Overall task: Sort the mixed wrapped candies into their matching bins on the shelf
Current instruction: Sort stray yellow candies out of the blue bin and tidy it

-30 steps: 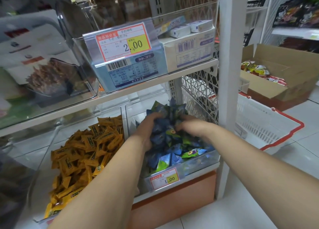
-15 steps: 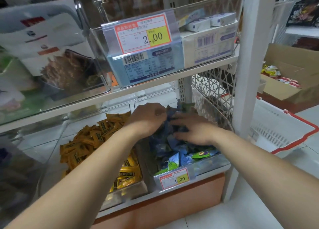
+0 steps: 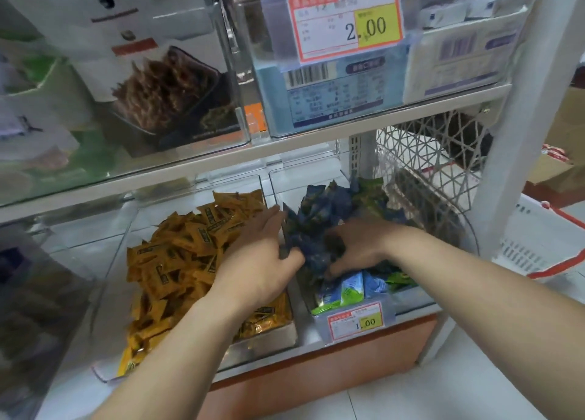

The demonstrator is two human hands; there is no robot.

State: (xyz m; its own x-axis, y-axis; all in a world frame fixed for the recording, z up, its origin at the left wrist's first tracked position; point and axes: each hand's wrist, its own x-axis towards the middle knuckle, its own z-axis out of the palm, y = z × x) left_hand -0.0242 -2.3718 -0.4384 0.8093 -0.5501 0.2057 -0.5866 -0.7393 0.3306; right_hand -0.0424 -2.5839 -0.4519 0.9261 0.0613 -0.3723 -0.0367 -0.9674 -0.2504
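Two clear bins stand side by side on the lower shelf. The left bin (image 3: 269,337) is full of yellow wrapped candies (image 3: 183,255). The right bin (image 3: 411,305) holds a heap of blue and green wrapped candies (image 3: 319,210). My left hand (image 3: 259,261) reaches over the divider between the bins, fingers stretched against the left side of the blue heap. My right hand (image 3: 357,245) lies on the heap from the right, its fingers curled down among the blue candies. What the fingers hold is hidden.
A 1.00 price tag (image 3: 356,323) hangs on the right bin's front. The upper shelf (image 3: 316,147) carries clear bins with boxed goods and a 2.00 tag (image 3: 346,21). A white post (image 3: 519,128) stands right of the bins, a white basket (image 3: 538,248) beyond it.
My view has moved closer and lower to the bins. Both hands have come down from holding a raised bunch of blue candies to lying on the heap in the right bin.
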